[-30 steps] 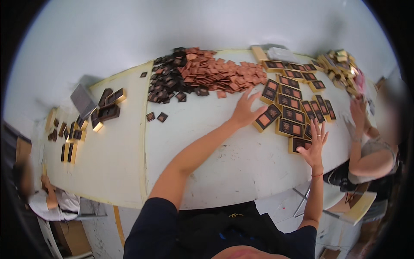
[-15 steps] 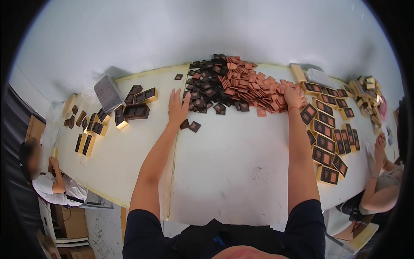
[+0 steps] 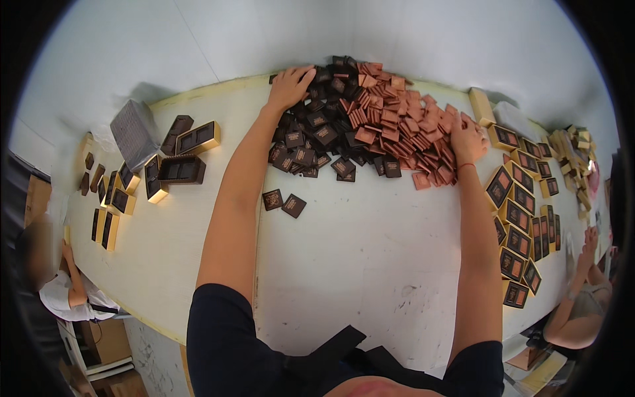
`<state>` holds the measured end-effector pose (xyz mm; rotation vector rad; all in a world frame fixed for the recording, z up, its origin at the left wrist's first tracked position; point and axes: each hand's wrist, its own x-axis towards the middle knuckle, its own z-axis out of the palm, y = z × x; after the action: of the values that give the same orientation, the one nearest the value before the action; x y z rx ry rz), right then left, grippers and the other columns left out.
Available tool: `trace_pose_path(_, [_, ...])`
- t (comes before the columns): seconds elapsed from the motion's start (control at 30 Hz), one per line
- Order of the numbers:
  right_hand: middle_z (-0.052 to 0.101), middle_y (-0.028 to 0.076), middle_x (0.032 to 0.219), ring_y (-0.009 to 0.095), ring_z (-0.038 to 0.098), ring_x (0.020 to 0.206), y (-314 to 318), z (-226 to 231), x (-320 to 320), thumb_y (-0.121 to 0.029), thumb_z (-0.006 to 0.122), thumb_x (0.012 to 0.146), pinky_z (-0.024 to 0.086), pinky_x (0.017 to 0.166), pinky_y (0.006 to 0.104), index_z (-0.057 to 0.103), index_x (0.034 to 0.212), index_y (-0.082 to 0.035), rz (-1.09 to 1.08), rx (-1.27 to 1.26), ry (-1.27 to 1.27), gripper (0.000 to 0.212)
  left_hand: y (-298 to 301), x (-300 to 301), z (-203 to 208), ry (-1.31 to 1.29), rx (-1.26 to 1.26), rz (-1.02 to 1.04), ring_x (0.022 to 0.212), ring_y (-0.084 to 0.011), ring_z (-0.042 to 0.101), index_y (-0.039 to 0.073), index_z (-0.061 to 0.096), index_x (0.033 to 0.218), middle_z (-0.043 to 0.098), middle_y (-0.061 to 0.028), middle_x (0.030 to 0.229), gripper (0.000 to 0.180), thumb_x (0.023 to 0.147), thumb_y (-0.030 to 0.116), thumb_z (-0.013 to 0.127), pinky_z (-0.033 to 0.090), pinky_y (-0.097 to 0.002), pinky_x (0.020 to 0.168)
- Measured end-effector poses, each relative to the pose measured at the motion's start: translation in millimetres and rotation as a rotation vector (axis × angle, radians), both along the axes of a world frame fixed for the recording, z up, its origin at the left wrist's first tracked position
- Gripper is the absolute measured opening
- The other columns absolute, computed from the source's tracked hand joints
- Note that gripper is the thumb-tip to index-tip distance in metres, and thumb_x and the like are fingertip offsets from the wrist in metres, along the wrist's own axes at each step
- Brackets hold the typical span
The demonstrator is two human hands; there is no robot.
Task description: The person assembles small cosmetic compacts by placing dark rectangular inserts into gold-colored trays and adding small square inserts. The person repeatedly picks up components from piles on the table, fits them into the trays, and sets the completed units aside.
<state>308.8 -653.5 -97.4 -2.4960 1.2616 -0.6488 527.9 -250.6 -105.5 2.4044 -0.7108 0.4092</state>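
Note:
A large heap of thin, flat, wrapped squares lies at the back middle of the table: dark brown squares (image 3: 324,135) on its left, copper-coloured squares (image 3: 403,126) on its right. My left hand (image 3: 291,87) rests at the far left edge of the dark part, fingers stretched out over the squares. At the right edge of the copper part is my right hand (image 3: 468,140), its fingers apart and slightly bent against the squares. Neither hand lifts anything. Two loose dark squares (image 3: 283,203) lie in front of the heap, near my left forearm.
Gold-sided boxes with filled compartments (image 3: 516,215) crowd the right side. At left stand unfilled dark trays and gold boxes (image 3: 182,170) beside a grey wrapped block (image 3: 135,135). Co-workers sit at both ends, a person at left (image 3: 63,291) and another at right (image 3: 582,304).
My left hand has moved farther back, from the heap's near left side onto its far left edge. The right hand stays at the copper squares' right edge. The view has shifted slightly.

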Motion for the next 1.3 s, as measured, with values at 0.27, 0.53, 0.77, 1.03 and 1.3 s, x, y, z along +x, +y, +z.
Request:
trace_pose_path(0.27, [0.058, 0.014, 0.143, 0.037, 0.042, 0.140, -27.5, -30.9, 108.9, -0.066, 0.058, 0.089, 0.034, 0.112, 0.0539, 0.061, 0.139, -0.019, 0.553, -0.087, -0.287, 0.069, -4.9, 13.7, -2.4, 0.161, -0.582, 0.046, 0.106, -0.0353, 0.066, 0.007, 0.072, 0.119, 0.071, -0.0211, 0.114, 0.056, 0.102, 0.054, 0.046, 0.050, -0.0429, 0.091])
trace_pose_path(0.53, [0.060, 0.008, 0.142, 0.032, 0.055, 0.129, 32.6, -0.3, 133.8, -0.041, 0.049, 0.101, 0.035, 0.113, 0.0394, 0.062, 0.137, -0.010, 1.210, 0.221, -0.094, 0.049, -35.9, -55.8, 13.6, 0.246, -0.234, 0.049, 0.116, -0.0372, 0.062, 0.004, 0.072, 0.111, 0.069, -0.0195, 0.119, 0.067, 0.098, 0.063, 0.044, 0.045, -0.0428, 0.100])
trace_pose_path(0.77, [0.058, 0.019, 0.139, 0.029, 0.058, 0.123, 81.0, 14.9, 98.4, -0.041, 0.061, 0.097, 0.043, 0.105, 0.0354, 0.062, 0.134, -0.001, 1.343, 0.459, -0.118, 0.054, -13.2, -143.0, 7.7, 0.217, -0.484, 0.170, 0.104, -0.0349, 0.063, 0.004, 0.075, 0.097, 0.068, -0.0187, 0.104, 0.051, 0.102, 0.048, 0.049, 0.047, -0.0403, 0.092])
trace_pose_path(1.03, [0.060, 0.022, 0.114, 0.044, 0.057, 0.103, 126.5, 77.8, -77.2, -0.016, 0.071, 0.087, 0.046, 0.087, 0.0501, 0.062, 0.119, -0.002, 1.526, -0.182, -0.147, 0.036, 216.6, -226.8, 84.1, -0.400, -0.304, 0.559, 0.114, -0.0339, 0.058, 0.007, 0.062, 0.120, 0.063, -0.0145, 0.120, 0.050, 0.073, -0.011, 0.059, 0.046, -0.0430, 0.099])
trace_pose_path(1.3, [0.054, 0.016, 0.144, 0.042, 0.038, 0.141, 184.3, 45.4, -230.2, -0.015, 0.076, 0.083, 0.031, 0.114, 0.0531, 0.063, 0.132, -0.008, 1.596, -0.382, 0.041, 0.051, 323.2, -246.4, -1.8, -0.103, 0.006, 0.935, 0.123, -0.0335, 0.056, 0.015, 0.063, 0.122, 0.048, -0.0108, 0.145, 0.046, 0.094, 0.051, 0.061, 0.044, -0.0489, 0.104])
